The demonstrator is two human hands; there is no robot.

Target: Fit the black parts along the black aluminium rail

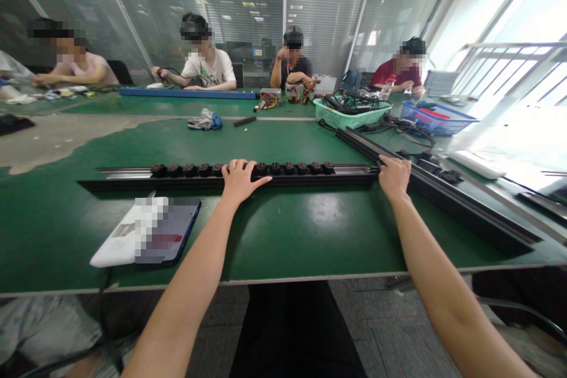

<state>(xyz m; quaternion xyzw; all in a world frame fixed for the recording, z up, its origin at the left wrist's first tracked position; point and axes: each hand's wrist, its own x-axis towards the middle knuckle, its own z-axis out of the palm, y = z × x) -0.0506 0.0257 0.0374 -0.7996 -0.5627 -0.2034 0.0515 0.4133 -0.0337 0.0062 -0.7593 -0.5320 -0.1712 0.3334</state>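
While the left hand lies across the middle of a long black strip, its fingers are slightly spread over the row of round black fittings, with the thumb stretched out to the right along the near edge. The fingertips are hidden, so I cannot tell whether they grip the strip or only rest on it.

At the strip's right end, the right hand has its fingers bent inward, close together; a small dark shape shows at their tips, but whether they grasp it cannot be made out.

The strip lies lengthwise on the green surface, its silvery inside bare toward both ends. A long dark rail runs slantwise beside the right hand. Nearer the person, left of the hands, are a white object and a dark flat device, partly pixelated. Beyond the rail stand a green basket of cables and a blue basket.
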